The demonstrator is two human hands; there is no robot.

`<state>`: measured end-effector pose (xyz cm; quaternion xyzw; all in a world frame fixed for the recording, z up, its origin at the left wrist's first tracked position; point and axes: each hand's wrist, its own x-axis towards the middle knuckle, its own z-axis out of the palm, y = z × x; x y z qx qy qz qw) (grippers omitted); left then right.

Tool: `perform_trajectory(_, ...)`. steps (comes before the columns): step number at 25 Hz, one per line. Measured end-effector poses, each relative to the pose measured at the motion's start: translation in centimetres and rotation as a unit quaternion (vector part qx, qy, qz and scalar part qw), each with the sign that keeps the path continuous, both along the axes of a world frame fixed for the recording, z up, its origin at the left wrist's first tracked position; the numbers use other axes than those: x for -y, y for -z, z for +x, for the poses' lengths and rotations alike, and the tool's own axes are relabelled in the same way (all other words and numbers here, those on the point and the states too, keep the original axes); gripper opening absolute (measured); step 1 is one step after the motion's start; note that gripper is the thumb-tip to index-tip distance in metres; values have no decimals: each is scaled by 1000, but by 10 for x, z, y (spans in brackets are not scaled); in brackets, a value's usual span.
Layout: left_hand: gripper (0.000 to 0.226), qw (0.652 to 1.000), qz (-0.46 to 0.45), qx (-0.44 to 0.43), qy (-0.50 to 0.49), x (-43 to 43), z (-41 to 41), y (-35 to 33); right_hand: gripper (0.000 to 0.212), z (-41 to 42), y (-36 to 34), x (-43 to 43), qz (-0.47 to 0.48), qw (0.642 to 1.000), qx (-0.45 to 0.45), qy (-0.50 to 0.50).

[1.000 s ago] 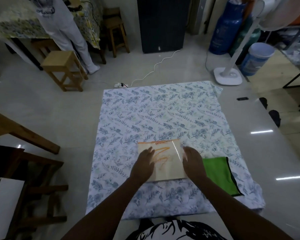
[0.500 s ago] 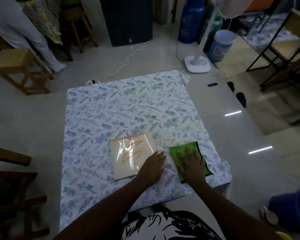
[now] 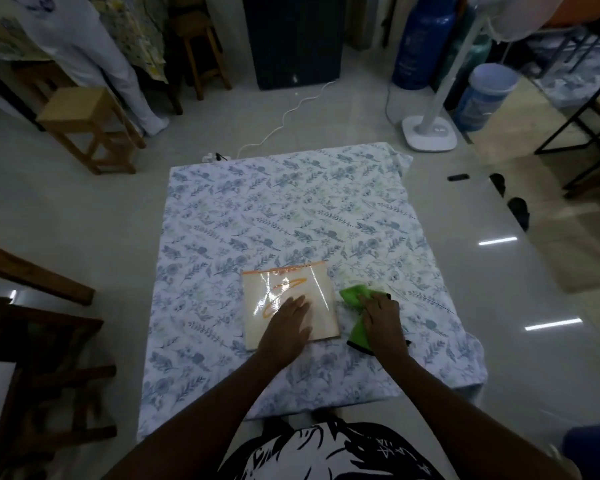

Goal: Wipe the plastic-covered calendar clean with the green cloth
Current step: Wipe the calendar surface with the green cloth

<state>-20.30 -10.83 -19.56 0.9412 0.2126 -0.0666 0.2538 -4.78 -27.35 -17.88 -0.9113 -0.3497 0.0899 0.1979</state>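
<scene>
From the head camera, the calendar [image 3: 288, 306] lies flat on the flowery sheet [image 3: 284, 209], near the edge closest to the person. It has shiny plastic on top, and orange scribbles show through the shine. The left hand [image 3: 286, 327] lies flat on the lower part of the calendar, fingers spread open and pressing down, not gripping anything. The green cloth [image 3: 355, 306] is just beside the calendar's right edge, bunched up, with one end sticking out toward the calendar. The right hand [image 3: 381, 318] is closed around the cloth, fingers curled over it, and part of the cloth hangs out below the hand. No wiping has begun, I think, because the orange marks look whole. What could go wrong? The plastic is slippery, so the calendar might slide on the soft sheet if the left hand lets up. The sheet could also wrinkle under a hard push. The left hand covers some of the calendar, so that part could get missed.
</scene>
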Motion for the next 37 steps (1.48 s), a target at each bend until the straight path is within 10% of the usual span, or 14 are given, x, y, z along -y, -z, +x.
perform_trajectory(6,81,990,-2,-68,-125,-57,-48,-15,36,-31,-6,-81,22,998,-46,-32)
perform_trajectory(15,123,972,26,-230,-44,-85,-63,2,54,-46,17,-131,-145,985,-49,-74)
perform_trajectory(22,122,976,34,-210,-45,-84,-66,-1,49,-63,39,-79,-158,929,-8,-336)
perform_trajectory(28,121,975,28,-215,-57,-84,-64,-4,51,-57,27,-141,-142,985,-49,-88)
perform_trajectory(34,122,978,12,-199,-68,-83,-67,-4,50,-56,43,-76,-143,930,9,-339)
perform_trajectory(37,123,978,20,-196,-62,-81,-67,-5,51,-31,41,-114,-163,970,-6,-180)
